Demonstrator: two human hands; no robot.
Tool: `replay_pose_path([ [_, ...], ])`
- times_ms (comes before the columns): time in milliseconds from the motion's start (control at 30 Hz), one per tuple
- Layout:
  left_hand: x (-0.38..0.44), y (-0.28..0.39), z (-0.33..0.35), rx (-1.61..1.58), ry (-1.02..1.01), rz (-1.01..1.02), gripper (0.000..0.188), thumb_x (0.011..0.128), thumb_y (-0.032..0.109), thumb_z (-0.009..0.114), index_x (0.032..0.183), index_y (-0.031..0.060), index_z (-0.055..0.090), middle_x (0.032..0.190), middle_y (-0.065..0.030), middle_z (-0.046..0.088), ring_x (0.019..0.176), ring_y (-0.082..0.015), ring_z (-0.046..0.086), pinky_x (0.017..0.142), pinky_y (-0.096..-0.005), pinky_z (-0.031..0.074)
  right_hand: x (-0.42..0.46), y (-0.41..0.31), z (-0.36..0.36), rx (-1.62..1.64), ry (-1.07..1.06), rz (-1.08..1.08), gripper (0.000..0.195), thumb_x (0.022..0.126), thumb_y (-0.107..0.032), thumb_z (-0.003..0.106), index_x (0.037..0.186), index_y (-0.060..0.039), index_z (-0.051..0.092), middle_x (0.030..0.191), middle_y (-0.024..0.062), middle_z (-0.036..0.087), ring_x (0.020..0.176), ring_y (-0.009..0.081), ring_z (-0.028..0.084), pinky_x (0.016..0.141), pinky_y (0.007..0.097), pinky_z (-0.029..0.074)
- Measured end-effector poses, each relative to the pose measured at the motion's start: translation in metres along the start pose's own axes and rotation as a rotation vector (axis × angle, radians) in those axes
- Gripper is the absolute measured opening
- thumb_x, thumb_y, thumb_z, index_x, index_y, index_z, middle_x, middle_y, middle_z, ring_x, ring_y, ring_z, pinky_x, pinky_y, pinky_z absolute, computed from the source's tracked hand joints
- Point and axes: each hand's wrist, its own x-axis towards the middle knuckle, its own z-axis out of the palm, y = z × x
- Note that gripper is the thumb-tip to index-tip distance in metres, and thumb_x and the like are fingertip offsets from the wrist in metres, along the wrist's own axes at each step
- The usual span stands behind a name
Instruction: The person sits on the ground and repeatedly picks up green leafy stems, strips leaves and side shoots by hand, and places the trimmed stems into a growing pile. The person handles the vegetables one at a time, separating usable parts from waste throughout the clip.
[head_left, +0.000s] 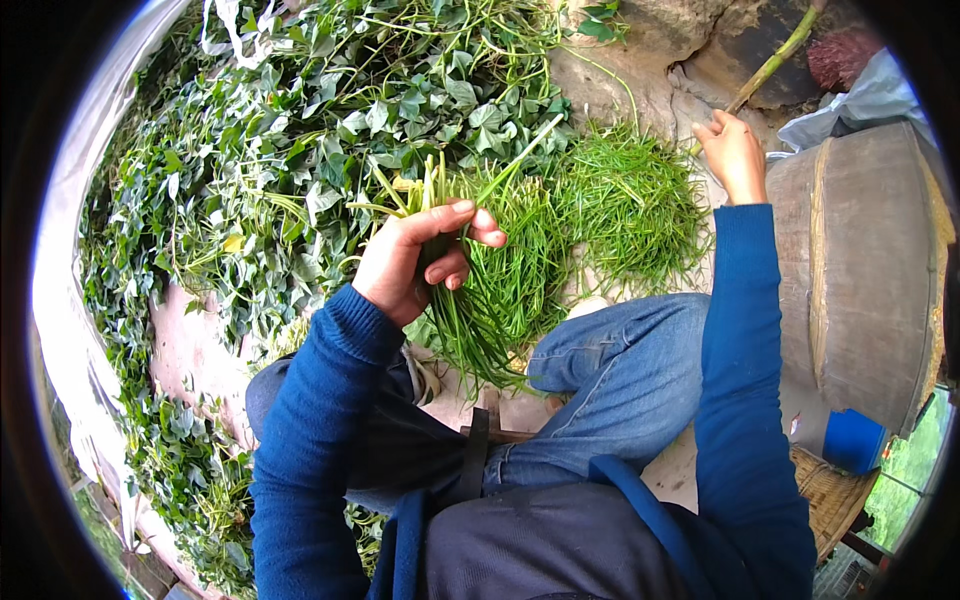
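Note:
My left hand (431, 259) is closed round a bunch of long green leafy stalks (480, 330); their pale ends stick up above the thumb and the thin leaves hang below. One stalk (525, 154) slants up to the right from the fingers. My right hand (731, 154) is out to the right, over the stone floor near a greenish-brown stick (776, 64). Its fingers are curled, and I cannot tell whether anything is between them. Two piles of cut grass-like greens, one nearer (525, 262) and one farther right (637, 206), lie between the hands.
A broad heap of leafy vines (300, 165) covers the ground at the left and top. At the right stand a large round wooden vessel (862, 277), pale plastic sheeting (862, 101), a blue container (853, 441) and a woven basket (829, 495). Rough rock (637, 45) lies at the top.

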Motion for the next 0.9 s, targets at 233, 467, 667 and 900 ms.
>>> replay_pose_path([
  [233, 0.0, -0.003, 0.001, 0.084, 0.061, -0.031, 0.023, 0.088, 0.023, 0.045, 0.086, 0.0025, 0.055, 0.084, -0.0087, 0.062, 0.039, -0.0042, 0.029, 0.044, -0.0201, 0.031, -0.08, -0.122, -0.033, 1.408, -0.569, -0.373, 0.028, 0.087, -0.017, 0.056, 0.107, 0.0017, 0.053, 0.091, 0.0095, 0.062, 0.071, 0.0088, 0.056, 0.067, 0.0224, 0.047],
  [467, -0.001, -0.002, 0.011, 0.601, 0.347, 0.176, 0.022, 0.085, 0.024, 0.055, 0.09, 0.0053, 0.065, 0.074, -0.0003, 0.064, 0.044, -0.0018, 0.034, 0.041, -0.0186, 0.027, -0.1, -0.14, -0.025, 1.422, -0.614, -0.249, 0.018, 0.08, -0.001, 0.06, 0.096, 0.001, 0.054, 0.074, 0.0035, 0.059, 0.064, 0.0074, 0.056, 0.06, 0.0199, 0.048],
  [667, -0.001, 0.001, 0.018, 0.484, 0.262, 0.241, 0.019, 0.077, 0.018, 0.069, 0.093, 0.0083, 0.066, 0.066, 0.0072, 0.059, 0.048, -0.0001, 0.04, 0.044, -0.0165, 0.03, -0.101, -0.141, -0.026, 1.424, -0.764, -0.196, 0.022, 0.081, -0.004, 0.059, 0.101, 0.0012, 0.052, 0.075, 0.0034, 0.058, 0.064, 0.0076, 0.055, 0.058, 0.0201, 0.047],
  [900, -0.003, 0.004, 0.018, 0.519, 0.233, 0.183, 0.015, 0.08, 0.021, 0.065, 0.086, 0.0072, 0.064, 0.062, 0.0074, 0.052, 0.05, -0.0012, 0.04, 0.045, -0.0177, 0.031, -0.101, -0.139, -0.031, 1.432, -0.928, -0.172, 0.028, 0.082, -0.008, 0.059, 0.106, 0.0017, 0.051, 0.08, 0.0051, 0.059, 0.064, 0.0084, 0.053, 0.059, 0.0207, 0.045],
])
